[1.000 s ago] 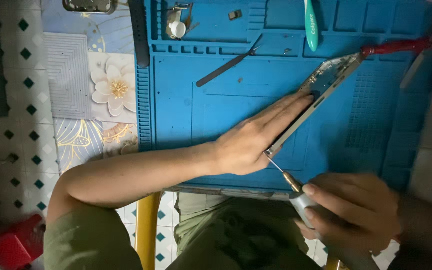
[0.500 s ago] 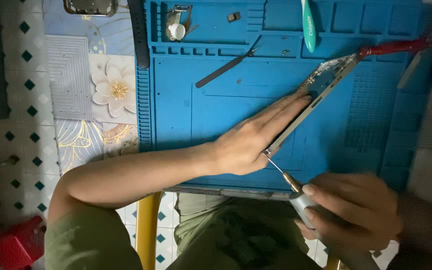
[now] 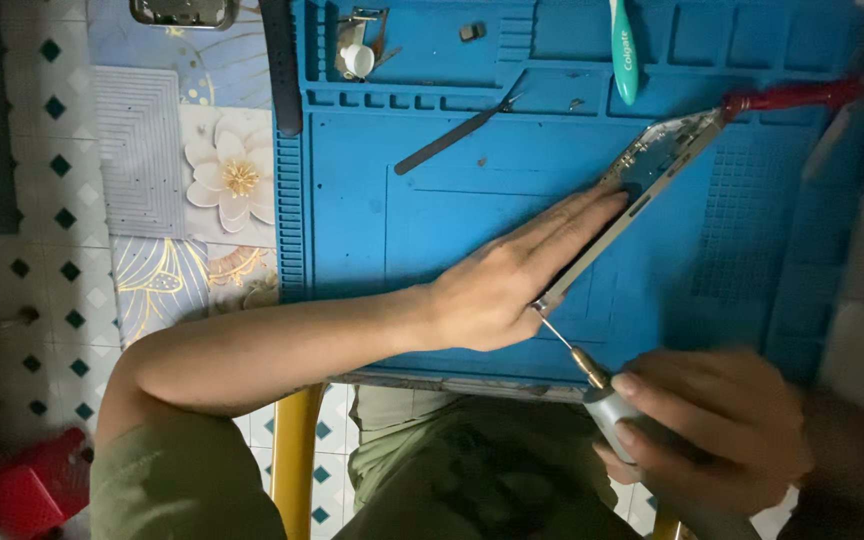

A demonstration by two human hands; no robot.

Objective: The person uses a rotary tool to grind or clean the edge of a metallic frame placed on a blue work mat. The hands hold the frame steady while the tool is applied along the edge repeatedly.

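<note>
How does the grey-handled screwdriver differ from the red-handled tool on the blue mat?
The grey-handled screwdriver is gripped in the right hand, tip at the phone frame's near corner; the red-handled tool lies unheld near its far end. One handle looks thick and grey, the other slim and red. Both lie diagonally.

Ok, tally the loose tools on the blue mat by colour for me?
Red: 1, red-handled tool
Green-and-white: 1, green-and-white toothbrush
Dark: 1, slim dark metal pry tool
Grey: 1, grey-handled screwdriver, in the right hand
Total: 4
</note>
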